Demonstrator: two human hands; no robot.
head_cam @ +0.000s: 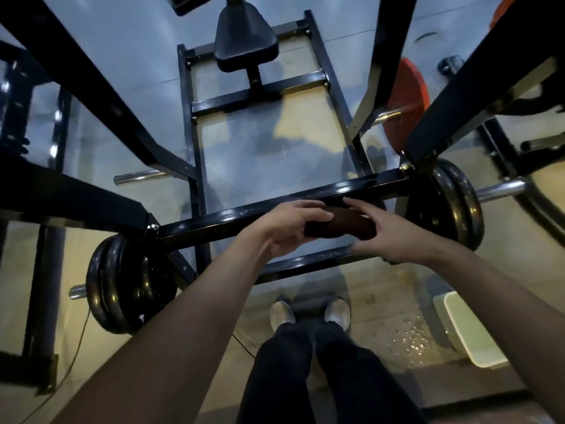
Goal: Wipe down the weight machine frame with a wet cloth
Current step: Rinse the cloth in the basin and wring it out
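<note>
Dark brown cloth point(339, 226) is lying on the black crossbar point(244, 214) of the weight machine frame, where I am clamping it with my left hand point(290, 228) while my right hand point(388, 232), fingers spread, is touching its other end.

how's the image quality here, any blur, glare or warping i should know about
Head view: dim, with mixed cool and warm light on the floor; strong wide-angle warping bends the frame bars outward; glare streaks on the glossy crossbar and black plates; right hand fingertips are motion-blurred; the dark cloth under the left hand shows little detail.
</note>
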